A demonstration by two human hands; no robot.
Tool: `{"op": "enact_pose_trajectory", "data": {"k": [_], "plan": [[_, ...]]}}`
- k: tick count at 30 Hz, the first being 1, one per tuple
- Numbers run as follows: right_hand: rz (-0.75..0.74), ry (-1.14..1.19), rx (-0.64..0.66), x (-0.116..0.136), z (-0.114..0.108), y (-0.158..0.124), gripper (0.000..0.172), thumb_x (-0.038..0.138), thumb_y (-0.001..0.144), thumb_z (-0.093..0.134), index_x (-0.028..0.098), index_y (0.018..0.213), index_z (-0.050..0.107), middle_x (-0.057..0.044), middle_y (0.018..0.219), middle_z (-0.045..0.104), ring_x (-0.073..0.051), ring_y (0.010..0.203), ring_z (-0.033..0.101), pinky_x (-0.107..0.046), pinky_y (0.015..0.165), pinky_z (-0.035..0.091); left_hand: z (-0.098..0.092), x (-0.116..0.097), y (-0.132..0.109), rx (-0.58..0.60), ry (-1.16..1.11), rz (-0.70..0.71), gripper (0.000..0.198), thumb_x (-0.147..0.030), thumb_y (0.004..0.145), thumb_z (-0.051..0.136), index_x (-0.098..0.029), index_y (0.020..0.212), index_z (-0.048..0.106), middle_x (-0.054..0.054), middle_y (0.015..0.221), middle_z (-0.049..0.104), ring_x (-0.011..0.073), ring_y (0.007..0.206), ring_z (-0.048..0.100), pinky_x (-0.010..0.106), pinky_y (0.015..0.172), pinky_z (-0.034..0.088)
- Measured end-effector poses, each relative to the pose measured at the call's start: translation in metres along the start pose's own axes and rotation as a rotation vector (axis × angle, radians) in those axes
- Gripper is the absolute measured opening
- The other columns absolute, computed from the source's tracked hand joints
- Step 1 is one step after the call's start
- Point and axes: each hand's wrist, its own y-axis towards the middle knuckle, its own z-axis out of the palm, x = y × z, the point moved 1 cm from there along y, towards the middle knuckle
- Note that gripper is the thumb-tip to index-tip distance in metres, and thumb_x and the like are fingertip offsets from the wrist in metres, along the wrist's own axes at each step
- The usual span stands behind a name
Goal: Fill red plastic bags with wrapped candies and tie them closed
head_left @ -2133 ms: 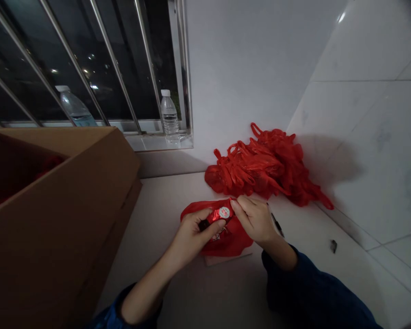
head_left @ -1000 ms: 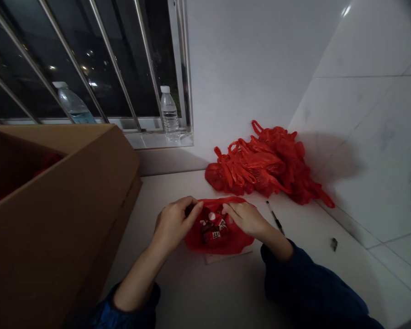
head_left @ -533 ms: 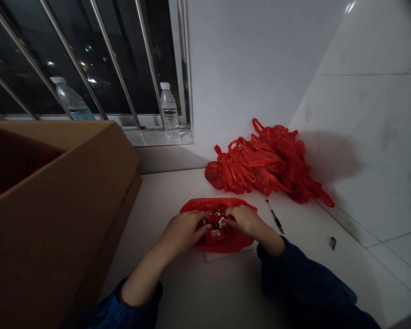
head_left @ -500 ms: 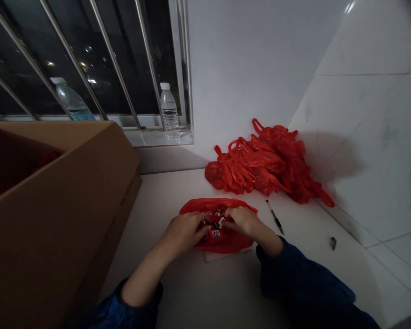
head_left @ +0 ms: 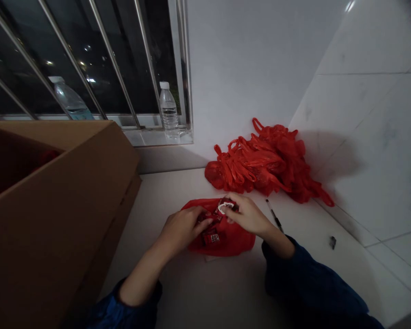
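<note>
at the bottom of the frame, we see two dark blue sleeves (head_left: pixel 310 283) reaching up from the lower left and lower right over a white tabletop (head_left: pixel 198 292). a big open cardboard box (head_left: pixel 71 192) fills the left side, with something red inside it.

near the centre we come to the red bag (head_left: pixel 226 249), lying spread on the tabletop under both hands, a pale flat piece (head_left: pixel 211 258) peeking from beneath its lower edge. a small red packet (head_left: pixel 210 238) with a white printed patch lies on the bag, just below the left fingertips. the left hand (head_left: pixel 181 230) curves over the bag's left part, fingers bent among dark packets; we cannot tell whether they grip one. the right hand (head_left: pixel 248 214) pinches a patterned packet (head_left: pixel 226 208), dark red and white, between thumb and fingers over the bag's upper part.

right of centre, we find a black pen (head_left: pixel 275 214) just beside the right wrist, and farther right a small dark scrap (head_left: pixel 332 242).

beyond, a heap of red plastic bags (head_left: pixel 260 162) leans against the wall (head_left: pixel 246 55). at the upper left, two clear bottles (head_left: pixel 169 112) with white caps stand before the barred window (head_left: pixel 123 59).
</note>
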Motion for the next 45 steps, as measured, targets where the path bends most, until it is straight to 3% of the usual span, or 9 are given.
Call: {"op": "enact_pose_trajectory", "data": {"k": [4,10,16,26,31,33,36,40,45], "plan": [[0.072,0.415,-0.016,0.014,-0.002,-0.005,0.027,0.046,0.092,0.055,0.020,0.088,0.053,0.002,0.071,0.062,-0.014,0.060,0.067,-0.026,0.056,0.055,-0.006,-0.011,0.000,-0.050,-0.223,0.090,0.032,-0.049,0.093,0.050,-0.022,0.092,0.066,0.001,0.081,0.069,0.0165,0.072,0.061,0.024,0.065,0.041],[0.023,0.360,-0.074,0.023,-0.010,-0.007,0.032,0.048,0.092,0.055,0.021,0.075,0.051,0.003,0.068,0.058,-0.013,0.059,0.065,-0.025,0.055,0.053,-0.014,-0.019,-0.003,-0.103,-0.590,0.095,0.031,-0.042,0.094,0.051,-0.016,0.077,0.057,0.000,0.071,0.061,0.0129,0.068,0.055,0.022,0.064,0.041],[-0.027,0.216,-0.051,0.030,-0.016,-0.010,0.031,0.043,0.095,0.051,0.020,0.075,0.052,0.004,0.068,0.056,-0.013,0.057,0.063,-0.024,0.056,0.049,-0.017,-0.016,-0.004,-0.150,-0.549,0.111,0.028,-0.040,0.095,0.051,-0.017,0.079,0.054,-0.002,0.073,0.058,0.0120,0.069,0.052,0.022,0.066,0.039],[-0.018,0.249,0.008,0.024,-0.014,-0.010,0.029,0.043,0.096,0.049,0.019,0.084,0.057,0.002,0.077,0.059,-0.013,0.060,0.063,-0.024,0.059,0.049,-0.015,-0.013,-0.004,-0.150,-0.446,0.103,0.031,-0.043,0.097,0.046,-0.018,0.081,0.052,-0.002,0.073,0.058,0.0125,0.069,0.052,0.023,0.065,0.038],[0.040,-0.342,-0.024,0.013,-0.018,-0.007,0.037,0.041,0.101,0.038,0.020,0.076,0.056,0.000,0.066,0.063,-0.016,0.064,0.064,-0.026,0.064,0.041,-0.020,-0.008,-0.002,-0.069,-0.152,-0.027,0.031,-0.043,0.097,0.043,-0.020,0.086,0.060,0.001,0.080,0.068,0.0166,0.073,0.061,0.025,0.065,0.038],[0.096,-0.602,-0.099,0.007,-0.026,-0.007,0.034,0.039,0.100,0.040,0.020,0.081,0.061,-0.003,0.072,0.068,-0.019,0.071,0.065,-0.027,0.064,0.038,-0.022,-0.003,-0.002,-0.027,0.038,-0.148,0.029,-0.043,0.095,0.045,-0.020,0.088,0.062,0.004,0.087,0.071,0.0201,0.077,0.064,0.027,0.062,0.036],[0.113,-0.697,-0.109,0.003,-0.039,-0.009,0.028,0.038,0.098,0.042,0.022,0.097,0.065,-0.004,0.088,0.073,-0.019,0.081,0.067,-0.026,0.065,0.038,-0.024,0.001,-0.003,-0.002,0.177,-0.218,0.028,-0.043,0.095,0.045,-0.022,0.095,0.063,0.005,0.095,0.073,0.0226,0.081,0.066,0.027,0.061,0.036],[0.133,-0.753,0.063,0.006,-0.040,-0.018,0.022,0.031,0.096,0.045,0.025,0.101,0.066,-0.003,0.096,0.074,-0.021,0.090,0.068,-0.027,0.070,0.041,-0.017,0.001,-0.003,0.055,0.207,-0.151,0.025,-0.043,0.094,0.046,-0.026,0.100,0.062,0.002,0.098,0.073,0.0226,0.085,0.068,0.028,0.063,0.040],[0.386,-0.976,0.309,0.008,-0.021,-0.024,0.017,0.030,0.087,0.057,0.022,0.096,0.068,-0.010,0.096,0.073,-0.030,0.092,0.069,-0.031,0.065,0.044,0.003,-0.004,-0.004,0.192,0.372,-0.185,0.028,-0.044,0.088,0.057,-0.020,0.102,0.061,0.010,0.107,0.070,0.0301,0.097,0.067,0.033,0.070,0.048]]}}
